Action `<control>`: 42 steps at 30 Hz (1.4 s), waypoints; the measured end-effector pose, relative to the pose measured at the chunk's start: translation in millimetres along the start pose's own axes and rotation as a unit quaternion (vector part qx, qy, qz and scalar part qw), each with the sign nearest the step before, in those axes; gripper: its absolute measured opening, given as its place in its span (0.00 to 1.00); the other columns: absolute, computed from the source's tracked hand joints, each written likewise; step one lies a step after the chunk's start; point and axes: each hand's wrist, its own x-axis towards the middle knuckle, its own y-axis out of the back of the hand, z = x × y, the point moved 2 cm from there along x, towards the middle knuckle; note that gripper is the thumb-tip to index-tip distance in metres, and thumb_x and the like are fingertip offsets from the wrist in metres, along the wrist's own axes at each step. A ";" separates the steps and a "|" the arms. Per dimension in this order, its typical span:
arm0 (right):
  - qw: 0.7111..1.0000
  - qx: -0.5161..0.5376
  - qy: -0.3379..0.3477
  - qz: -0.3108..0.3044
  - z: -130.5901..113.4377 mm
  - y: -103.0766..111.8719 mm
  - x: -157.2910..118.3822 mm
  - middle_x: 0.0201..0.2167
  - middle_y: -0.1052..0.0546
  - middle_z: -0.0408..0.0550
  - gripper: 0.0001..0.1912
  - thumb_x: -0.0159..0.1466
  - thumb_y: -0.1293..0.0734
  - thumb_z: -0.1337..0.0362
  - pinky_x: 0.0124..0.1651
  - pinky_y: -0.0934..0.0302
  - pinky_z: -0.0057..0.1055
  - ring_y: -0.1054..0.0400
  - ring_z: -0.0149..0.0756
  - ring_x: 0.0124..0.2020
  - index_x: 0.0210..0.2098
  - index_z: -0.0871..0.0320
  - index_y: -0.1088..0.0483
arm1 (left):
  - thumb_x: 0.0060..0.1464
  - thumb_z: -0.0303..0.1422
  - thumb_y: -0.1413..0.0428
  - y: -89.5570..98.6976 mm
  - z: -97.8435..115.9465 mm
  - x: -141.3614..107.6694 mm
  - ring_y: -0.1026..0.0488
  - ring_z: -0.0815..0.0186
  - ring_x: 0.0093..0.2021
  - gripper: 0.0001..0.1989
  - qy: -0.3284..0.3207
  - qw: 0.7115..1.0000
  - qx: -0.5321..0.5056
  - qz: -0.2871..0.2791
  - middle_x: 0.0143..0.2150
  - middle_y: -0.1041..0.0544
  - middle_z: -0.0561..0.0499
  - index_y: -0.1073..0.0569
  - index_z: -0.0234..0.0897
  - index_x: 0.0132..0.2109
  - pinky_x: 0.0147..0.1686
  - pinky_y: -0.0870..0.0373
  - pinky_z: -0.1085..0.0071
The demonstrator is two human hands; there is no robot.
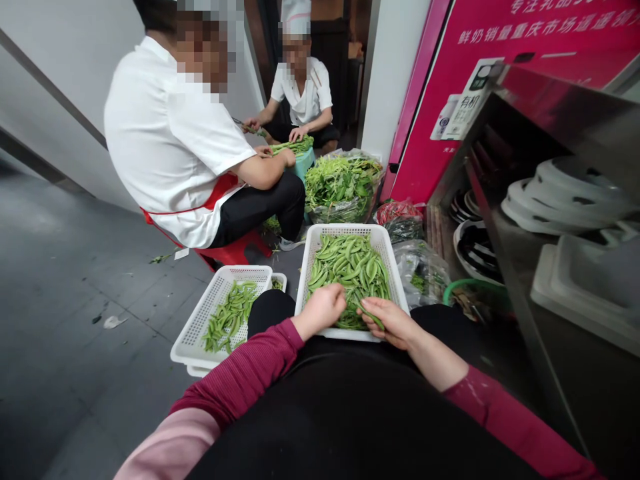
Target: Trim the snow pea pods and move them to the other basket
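Pea pods (347,257) fill a white perforated basket (399,283) in front of the seated wearer. Over its near edge, the right hand (391,323) grasps one green pod (375,321) between its fingers. Just beside it, the left hand (324,308) has its fingers curled inward; whether they hold anything cannot be told. Left of the wearer, a second basket (194,333) holds more pods (231,313). Beyond sit two co-workers in white, near bagged leafy greens (345,179).

A slender green pod (374,319), held tilted from ten toward four o'clock, is at five o'clock over a heap of flattish green pods (345,257). They crowd a white perforated basket (397,270); toward eight o'clock, a second basket (209,303) carries a smaller pile (231,315).
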 end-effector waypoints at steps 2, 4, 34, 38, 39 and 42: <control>1.000 0.011 -0.008 -0.010 -2.4 1.8 -5.9 0.14 0.43 0.35 0.16 0.54 0.35 0.53 0.13 0.63 0.18 0.56 0.18 0.13 0.27 0.62 0.36 | 0.52 0.29 0.57 5.7 -11.8 4.7 0.34 0.69 0.27 0.09 0.058 0.998 0.003 0.019 0.26 0.30 0.51 0.32 0.34 0.33 0.30 0.38 0.74; 1.000 0.007 -0.012 -0.007 -4.0 2.7 -8.9 0.14 0.43 0.35 0.16 0.54 0.35 0.53 0.14 0.63 0.19 0.56 0.18 0.13 0.27 0.62 0.36 | 0.51 0.29 0.57 8.5 -11.6 5.0 0.33 0.69 0.30 0.09 0.031 0.999 0.009 0.008 0.29 0.29 0.50 0.32 0.34 0.36 0.33 0.37 0.74; 0.655 -0.746 0.116 0.048 -7.0 48.9 22.8 0.32 0.31 0.50 0.06 0.56 0.41 0.68 0.34 0.42 0.31 0.33 0.37 0.33 0.30 0.58 0.33 | 0.50 0.32 0.53 -26.7 -25.0 -12.6 0.46 0.81 0.12 0.07 0.290 0.801 -0.522 -0.049 0.25 0.32 0.54 0.36 0.31 0.33 0.10 0.49 0.82; 0.500 -0.865 0.051 0.014 15.8 42.9 32.0 0.34 0.32 0.53 0.11 0.58 0.45 0.73 0.31 0.43 0.29 0.33 0.37 0.32 0.34 0.59 0.34 | 0.47 0.25 0.55 -41.5 -13.0 -19.6 0.46 0.81 0.12 0.10 0.287 0.808 -0.505 -0.098 0.24 0.33 0.57 0.33 0.33 0.38 0.11 0.47 0.82; 0.483 -0.873 0.059 0.007 18.1 42.3 34.2 0.35 0.32 0.54 0.11 0.58 0.46 0.74 0.31 0.43 0.29 0.33 0.37 0.32 0.36 0.59 0.34 | 0.46 0.24 0.55 -44.0 -10.6 -20.9 0.47 0.81 0.11 0.11 0.289 0.808 -0.501 -0.109 0.24 0.33 0.57 0.33 0.33 0.38 0.11 0.47 0.82; 0.466 -0.879 0.088 -0.050 18.7 43.4 37.7 0.36 0.32 0.55 0.12 0.58 0.46 0.73 0.30 0.44 0.29 0.32 0.36 0.30 0.35 0.60 0.34 | 0.44 0.23 0.56 -46.8 -9.2 -23.8 0.47 0.81 0.11 0.11 0.285 0.809 -0.500 -0.119 0.22 0.36 0.58 0.32 0.32 0.35 0.10 0.48 0.82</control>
